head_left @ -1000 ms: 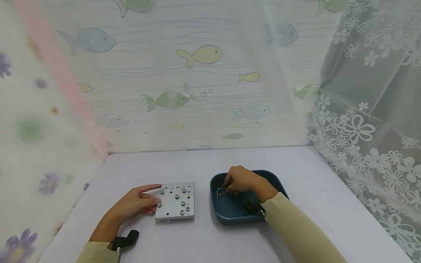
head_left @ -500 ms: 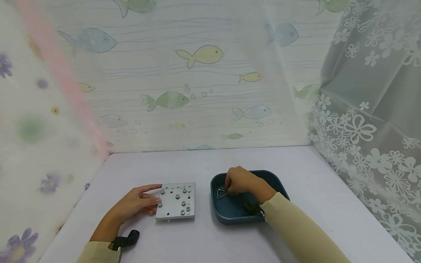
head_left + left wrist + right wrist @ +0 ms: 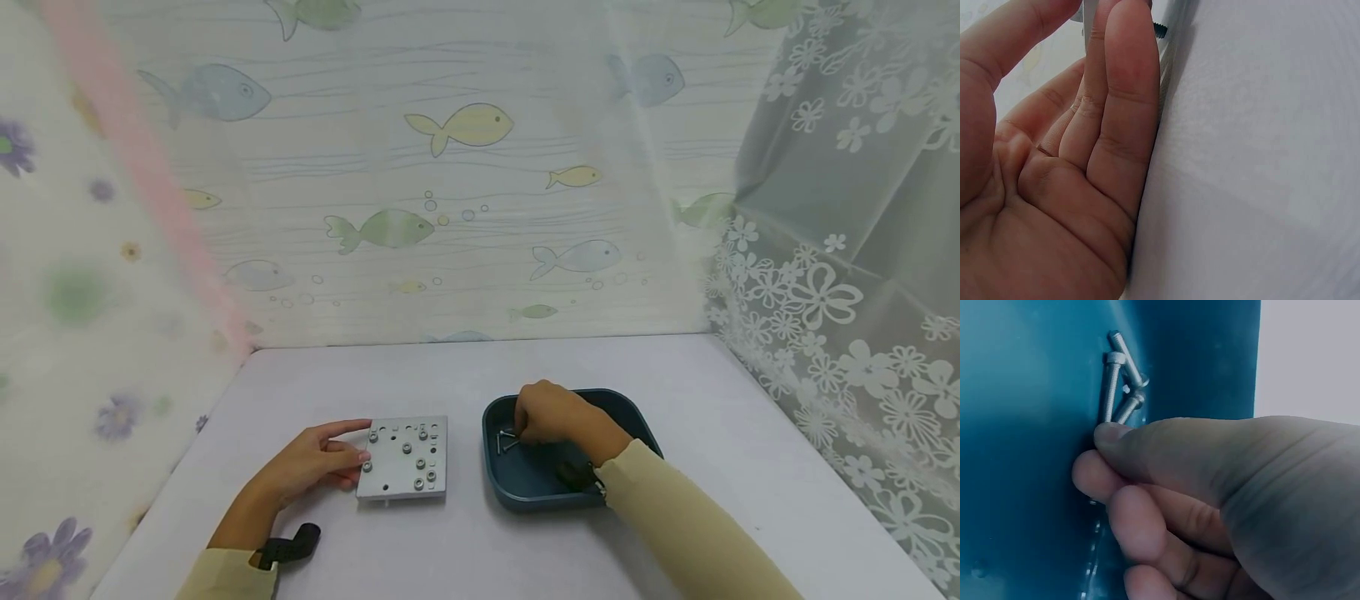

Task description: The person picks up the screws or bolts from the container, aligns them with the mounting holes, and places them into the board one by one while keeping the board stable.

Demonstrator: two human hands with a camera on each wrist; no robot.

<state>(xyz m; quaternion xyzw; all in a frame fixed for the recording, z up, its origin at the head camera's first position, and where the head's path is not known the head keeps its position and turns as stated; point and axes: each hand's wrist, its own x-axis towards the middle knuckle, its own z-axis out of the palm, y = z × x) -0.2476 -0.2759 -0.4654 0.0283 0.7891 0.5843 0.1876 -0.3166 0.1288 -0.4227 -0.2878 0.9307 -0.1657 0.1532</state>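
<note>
A silver metal plate (image 3: 401,483) with several socket-head screws set in its holes sits left of centre in the head view. My left hand (image 3: 303,462) grips its left edge, thumb at the upper face and other fingers against the side. In the left wrist view, a dark threaded screw end (image 3: 1160,30) pokes out near the fingertips. My right hand (image 3: 558,414) reaches into the dark blue tray (image 3: 551,503), thumb and index fingertips together. Loose silver socket-head screws (image 3: 1112,387) lie right at the thumb tip. I cannot tell whether one is pinched between the fingertips.
Both objects are on a white-covered table (image 3: 465,550). Behind it hangs a fish-print curtain (image 3: 450,275), with a floral curtain (image 3: 112,417) at left and a lace-patterned sheet (image 3: 817,317) at right. Each wrist wears a black camera mount (image 3: 292,546).
My right fingertips shift slightly among the screws, and one slanted screw changes angle. My left hand keeps its grip on the metal plate. The head view drifts a little.
</note>
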